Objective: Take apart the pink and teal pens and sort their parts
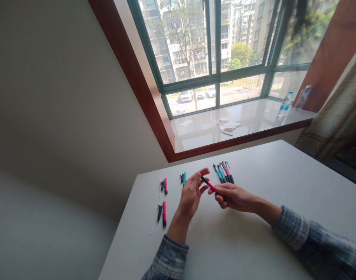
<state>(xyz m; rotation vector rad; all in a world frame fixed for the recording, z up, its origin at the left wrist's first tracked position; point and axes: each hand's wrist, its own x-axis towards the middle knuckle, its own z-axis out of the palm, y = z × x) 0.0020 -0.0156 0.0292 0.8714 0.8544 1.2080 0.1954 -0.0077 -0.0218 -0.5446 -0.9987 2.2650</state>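
A pink and black pen (210, 186) is held aslant above the table between my two hands. My right hand (229, 194) grips its lower part, thumb and fingers closed round it. At the pen's black upper end, the thumb and a finger of my left hand (191, 191) pinch it, while its other fingers are spread. Left of my hands lie pen parts: a pink barrel (164, 213) with a black clip piece (159, 212) and a thin refill (152, 226), another pink barrel (166, 186) with similar parts, and a teal barrel (184, 178), partly hidden by my left hand.
Several whole pens (224, 173) in teal, pink and white lie side by side behind my right hand. The white table (271, 175) ends at the wall below the window. On the sill are a crumpled cloth (228, 126) and a water bottle (285, 105).
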